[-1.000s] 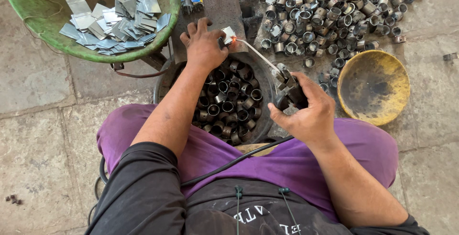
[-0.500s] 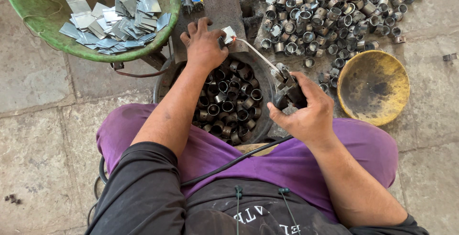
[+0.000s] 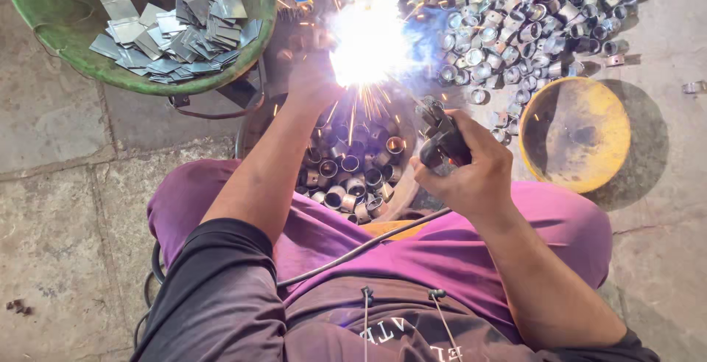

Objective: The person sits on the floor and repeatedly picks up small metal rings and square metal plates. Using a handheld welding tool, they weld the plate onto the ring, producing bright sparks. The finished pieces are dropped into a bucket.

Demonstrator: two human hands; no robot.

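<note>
While the right hand (image 3: pixel 471 174) stays closed around the electrode holder (image 3: pixel 440 137), its rod runs toward eleven o'clock into the arc (image 3: pixel 368 38). At the glare sits the left hand (image 3: pixel 313 78), nearer the workpiece; I cannot tell its grip.

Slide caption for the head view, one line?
Right hand holds electrode holder, arc flash near left hand, over bucket of rings.

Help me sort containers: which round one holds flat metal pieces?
The green basin at upper left; the yellow bowl looks bare, the dark tub holds rings.
</note>
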